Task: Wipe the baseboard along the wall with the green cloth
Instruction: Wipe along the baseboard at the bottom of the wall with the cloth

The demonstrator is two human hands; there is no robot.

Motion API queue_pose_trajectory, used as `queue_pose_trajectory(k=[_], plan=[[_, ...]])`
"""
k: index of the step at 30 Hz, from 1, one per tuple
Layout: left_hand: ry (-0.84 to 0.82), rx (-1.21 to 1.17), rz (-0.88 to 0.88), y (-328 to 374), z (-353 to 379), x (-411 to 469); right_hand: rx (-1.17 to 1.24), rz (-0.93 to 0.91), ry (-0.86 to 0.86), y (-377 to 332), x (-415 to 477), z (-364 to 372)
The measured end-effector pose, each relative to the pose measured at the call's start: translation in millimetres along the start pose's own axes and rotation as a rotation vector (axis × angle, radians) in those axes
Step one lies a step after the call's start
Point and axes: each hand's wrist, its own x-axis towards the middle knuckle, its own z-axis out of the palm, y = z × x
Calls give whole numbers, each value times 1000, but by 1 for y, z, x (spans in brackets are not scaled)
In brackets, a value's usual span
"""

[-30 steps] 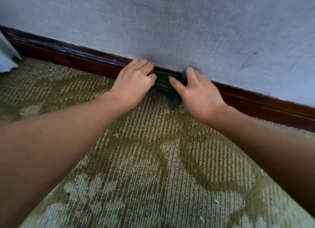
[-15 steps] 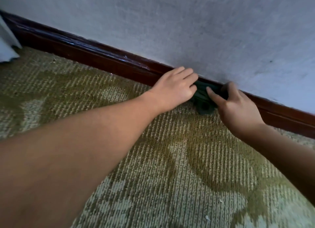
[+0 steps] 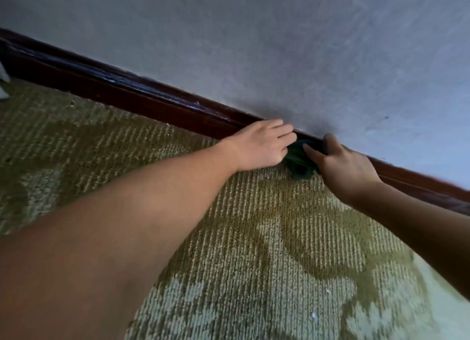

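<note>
Head view: green cloth point(image 3: 301, 161) bunched, dark.

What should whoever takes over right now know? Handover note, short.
Left hand: fingers straight, pressing the cloth against the baseboard.
Right hand: thumb and fingers curled round the cloth's other side.
Cloth: bunched at the foot of the wall, lower edge on the carpet.
Done: cloth is on the baseboard, partway along it.
Left: wipe the baseboard on either side; which stretch is already clean cannot be told from this view.
</note>
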Motion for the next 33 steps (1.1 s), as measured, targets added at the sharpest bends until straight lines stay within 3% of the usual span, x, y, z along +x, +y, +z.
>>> queue_pose_trajectory(k=[10, 17, 26, 33], plan=[[47, 67, -53, -12, -5, -29, 97, -87, 46, -16, 16, 2], [-159, 9, -343, -34, -38, -80, 237, -229, 149, -65, 49, -23], [-471, 70, -323, -45, -66, -76, 313, -304, 300, -82, 60, -23], [-664, 109, -501, -40, -84, -61, 436, -322, 333, -90, 65, -26]])
